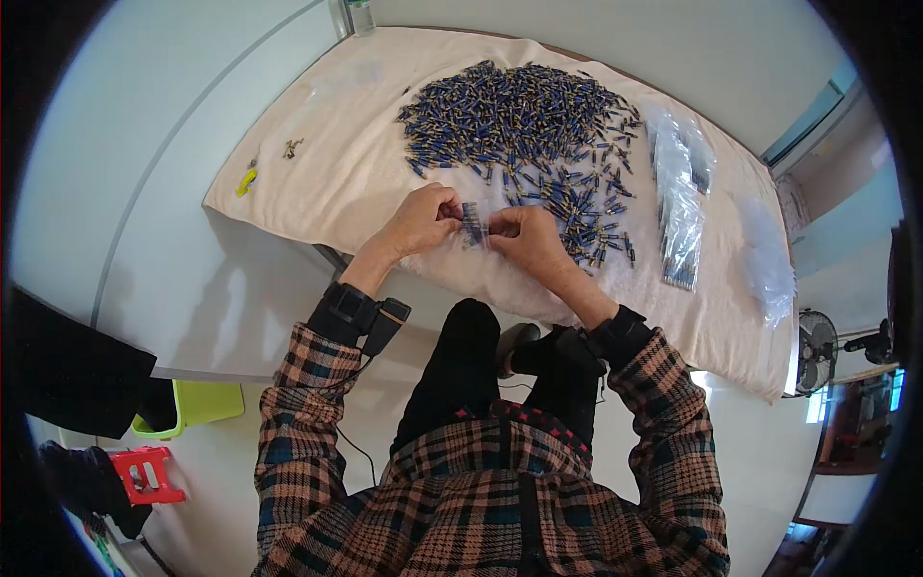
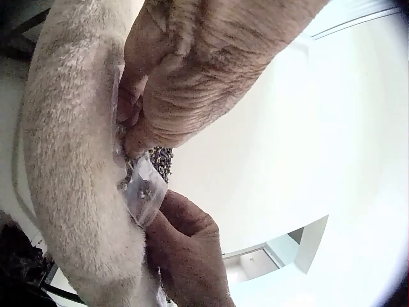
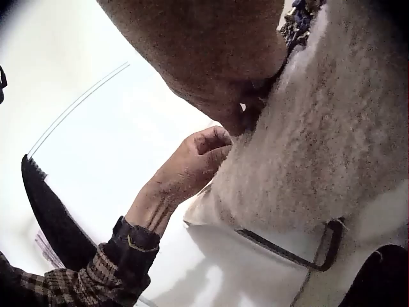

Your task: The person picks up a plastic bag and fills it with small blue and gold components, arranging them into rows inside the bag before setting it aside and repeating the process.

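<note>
- Both hands are pinching one small clear bag (image 1: pixel 472 227) between them: the left hand (image 1: pixel 420 219) is gripping its left edge, the right hand (image 1: pixel 528 236) its right, fingers curled tight on the plastic.
- The bag, holding a few dark blue pieces, is hanging just above the cream cloth (image 1: pixel 327 173) at the near edge of the surface.
- Judging by this, the bag is being held open or closed up; the next move is calling for a steady pinch.
- The blue pile (image 1: pixel 524 125) is lying just beyond; filled bags (image 1: pixel 679 207) are resting to its right.

No lettering, label, brand, number or sign can be read anywhere; the small blue parts (image 1: pixel 524 120) beyond the hands are too small to show any print.
</note>
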Demonstrator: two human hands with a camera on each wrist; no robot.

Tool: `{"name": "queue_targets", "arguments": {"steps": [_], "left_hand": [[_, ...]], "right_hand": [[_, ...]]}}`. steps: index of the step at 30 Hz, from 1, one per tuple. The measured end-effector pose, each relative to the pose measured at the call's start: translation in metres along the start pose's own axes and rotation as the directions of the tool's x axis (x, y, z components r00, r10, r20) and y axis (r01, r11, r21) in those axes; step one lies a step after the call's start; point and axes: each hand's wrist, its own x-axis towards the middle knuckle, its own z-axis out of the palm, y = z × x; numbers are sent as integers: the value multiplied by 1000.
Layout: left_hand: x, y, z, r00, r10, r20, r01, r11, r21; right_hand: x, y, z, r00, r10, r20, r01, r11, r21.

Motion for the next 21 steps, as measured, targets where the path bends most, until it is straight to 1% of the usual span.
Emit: {"name": "queue_targets", "arguments": {"steps": [1, 4, 7, 9, 12, 13, 15, 17, 20, 21], "left_hand": [[0, 0, 0, 1000, -2, 3, 2, 1000, 7], [0, 0, 0, 1000, -6, 8, 6, 1000, 11], [-1, 0, 0, 1000, -7, 7, 7, 1000, 5], [-2, -1, 0, 1000, 25, -7, -25, 1000, -9], [-4, -2, 1, 999, 36, -13, -37, 999, -30], [-5, -1, 1, 999, 32, -14, -32, 998, -46], [-7, 0, 1, 1000, 26, -15, -27, 998, -60], [-7, 2, 1, 999, 37, -13, -38, 998, -41], [-7, 4, 2, 999, 43, -11, -44, 999, -21], [-7, 4, 3, 999, 42, -12, -42, 999, -13]], "right_hand": [[0, -1, 0, 1000, 1, -1, -1, 1000, 0], [0, -6, 5, 996, -7, -91, 1, 998, -63], [-1, -10, 6, 998, 19, -65, -25, 995, -98], [-3, -10, 6, 998, 33, -53, -39, 992, -117], [-6, -8, 9, 988, -90, -125, 66, 981, -182], [-6, -6, 10, 988, -89, -124, 66, 981, -181], [-5, -2, 10, 990, -71, -124, 57, 992, -115], [-4, 0, 8, 990, -63, -124, 53, 995, -84], [0, 1, 6, 997, -16, -81, 18, 1000, 20], [1, 2, 5, 997, -16, -82, 18, 1000, 22]]}}
